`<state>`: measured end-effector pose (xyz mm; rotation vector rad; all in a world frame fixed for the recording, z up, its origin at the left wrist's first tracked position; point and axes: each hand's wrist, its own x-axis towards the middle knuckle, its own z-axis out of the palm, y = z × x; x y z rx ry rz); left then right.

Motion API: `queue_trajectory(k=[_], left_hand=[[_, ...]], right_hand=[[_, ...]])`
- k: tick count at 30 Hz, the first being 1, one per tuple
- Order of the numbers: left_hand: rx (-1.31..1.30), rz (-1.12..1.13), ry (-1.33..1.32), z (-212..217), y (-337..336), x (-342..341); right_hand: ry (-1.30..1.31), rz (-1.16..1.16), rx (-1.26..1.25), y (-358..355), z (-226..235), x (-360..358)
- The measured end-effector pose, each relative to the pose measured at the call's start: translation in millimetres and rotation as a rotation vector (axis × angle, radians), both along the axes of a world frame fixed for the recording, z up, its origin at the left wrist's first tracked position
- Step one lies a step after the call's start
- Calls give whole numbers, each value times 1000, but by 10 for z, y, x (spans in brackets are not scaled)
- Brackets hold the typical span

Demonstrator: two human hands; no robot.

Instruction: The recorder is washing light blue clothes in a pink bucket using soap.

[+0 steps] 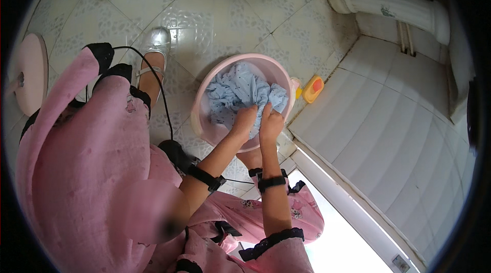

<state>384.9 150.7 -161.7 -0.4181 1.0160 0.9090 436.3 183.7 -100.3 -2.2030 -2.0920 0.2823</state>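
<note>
A light blue garment or cloth with small dark dots (238, 86) lies bunched up in a pink plastic basin (200, 119) on the floor. My left hand (245, 118) is closed on a fold of the cloth at its near side. Close beside it, my right hand (271, 123) grips the same cloth, fingers curled into it and thumb pointing away from me. Part of the cloth is pulled up between the two hands. The fingertips are partly hidden in the folds, and I cannot tell how much water the basin holds.
Right of the basin are a yellow soap dish (313, 89) with a reddish piece in it and a tiled wall (378, 109). A white pedestal column (388, 7) lies at the far right. A black cable (166, 99) runs past my silver shoe (157, 40). A pink round object (33, 76) is at left.
</note>
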Motion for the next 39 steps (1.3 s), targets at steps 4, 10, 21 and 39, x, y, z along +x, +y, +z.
queue_trajectory(k=[4,10,21,39], left_hand=[[-17,-65,21,-249,-255,-332],[92,9,-108,111,-19,-20],[15,-161,-97,139,109,-579],[639,-115,203,894,519,-1097]], right_hand=[[74,172,-55,-491,154,-576],[-90,-113,-25,130,57,203],[23,-320,-659,-71,904,826],[938,-302,-250,88,970,774]])
